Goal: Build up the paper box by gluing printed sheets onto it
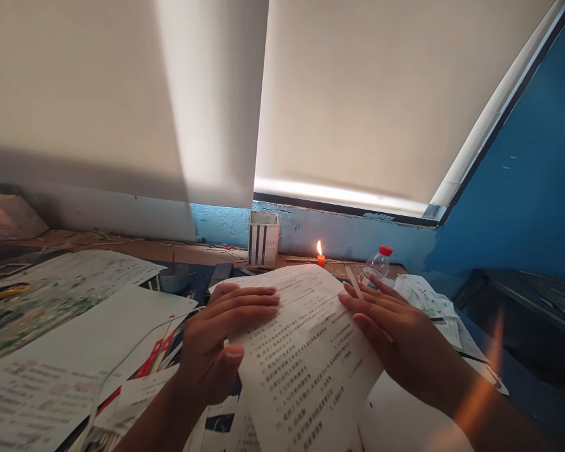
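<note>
A printed paper sheet (306,351) lies on the desk in front of me, its far edge near a lit red candle (321,256). My left hand (223,329) lies flat on the sheet's left side, fingers together and pointing right, thumb at its edge. My right hand (388,326) presses the sheet's right side, fingers spread. A thin pale stick (355,284) lies across my right fingers; whether it is gripped is unclear.
A small striped box (263,240) stands by the wall. A clear bottle with a red cap (378,263) lies at the right. Printed sheets (66,351) cover the left of the desk; more papers (426,298) lie at the right. Window blinds (358,94) hang behind.
</note>
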`<state>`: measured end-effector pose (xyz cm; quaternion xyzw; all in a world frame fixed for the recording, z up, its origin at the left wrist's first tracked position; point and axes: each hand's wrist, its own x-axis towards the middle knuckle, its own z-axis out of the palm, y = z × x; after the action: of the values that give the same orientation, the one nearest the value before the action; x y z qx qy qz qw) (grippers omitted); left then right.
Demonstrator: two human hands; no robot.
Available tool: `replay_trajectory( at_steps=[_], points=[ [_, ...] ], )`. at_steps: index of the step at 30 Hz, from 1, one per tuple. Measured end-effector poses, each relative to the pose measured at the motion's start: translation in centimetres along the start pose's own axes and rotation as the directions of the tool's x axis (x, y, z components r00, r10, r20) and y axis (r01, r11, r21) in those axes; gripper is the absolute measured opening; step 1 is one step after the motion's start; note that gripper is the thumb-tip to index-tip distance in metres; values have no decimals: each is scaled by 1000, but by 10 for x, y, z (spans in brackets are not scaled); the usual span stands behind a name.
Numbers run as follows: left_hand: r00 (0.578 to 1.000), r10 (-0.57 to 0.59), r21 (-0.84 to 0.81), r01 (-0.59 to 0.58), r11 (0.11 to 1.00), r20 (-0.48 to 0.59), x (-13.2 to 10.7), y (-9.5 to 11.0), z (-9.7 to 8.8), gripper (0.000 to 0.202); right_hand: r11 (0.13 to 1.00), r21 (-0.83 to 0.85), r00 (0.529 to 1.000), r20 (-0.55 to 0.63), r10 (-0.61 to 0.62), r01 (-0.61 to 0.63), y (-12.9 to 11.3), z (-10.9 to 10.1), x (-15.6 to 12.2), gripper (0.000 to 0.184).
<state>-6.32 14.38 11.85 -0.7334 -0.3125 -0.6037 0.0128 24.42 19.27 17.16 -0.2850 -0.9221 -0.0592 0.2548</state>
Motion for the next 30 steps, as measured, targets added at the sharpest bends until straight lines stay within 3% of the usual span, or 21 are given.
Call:
replay_trajectory(
  at_steps=[8,14,18,23,30],
  points=[
    [1000,19,3,-19,1000,9,2,-2,2,60,996,56,996,40,-79,77,-27,-1,8,42],
    [1000,2,9,-2,1000,6,2,-1,1,62,999,1,999,-10,49,-49,-1,0,0,40],
    [1000,-12,11,12,1000,-12,2,0,1,61,998,6,998,-34,59,-59,13,-1,-7,39],
    [1000,1,6,-1,1000,-1,3,-1,3,61,999,48,998,-59,15,-12,9,-3,-6,47],
    [1000,1,18,-1,1000,14,2,0,2,62,996,85,1000,-25,-10,12,1,1,-4,40]
  ],
)
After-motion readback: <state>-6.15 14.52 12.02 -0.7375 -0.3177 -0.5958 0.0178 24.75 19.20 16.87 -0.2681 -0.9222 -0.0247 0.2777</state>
